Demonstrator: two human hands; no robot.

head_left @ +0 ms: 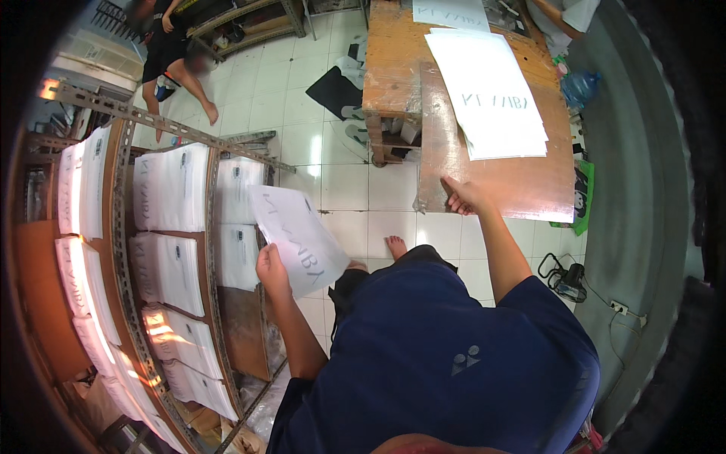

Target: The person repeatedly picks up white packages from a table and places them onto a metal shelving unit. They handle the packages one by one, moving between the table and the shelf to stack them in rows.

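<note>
Metal shelf rack point(121, 250) on the left, stuffed with white bags. Left hand point(271, 268) has its grip closed on a white printed bag point(296, 238) by the rack. Right hand point(461, 198) rests fingers curled, holding nothing, on the wooden table point(522, 181), near the bag stack point(491, 94).

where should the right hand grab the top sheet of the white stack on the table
By its near edge: the white stack overhangs the wooden table little, lying flat, so the right hand, resting just below it, could best pinch that lower-left corner from the person's side.

Shelf rack point(121, 250) left, sheet stack point(495, 98) on table point(522, 185) right, tiled floor point(348, 189) seemingly between.
</note>
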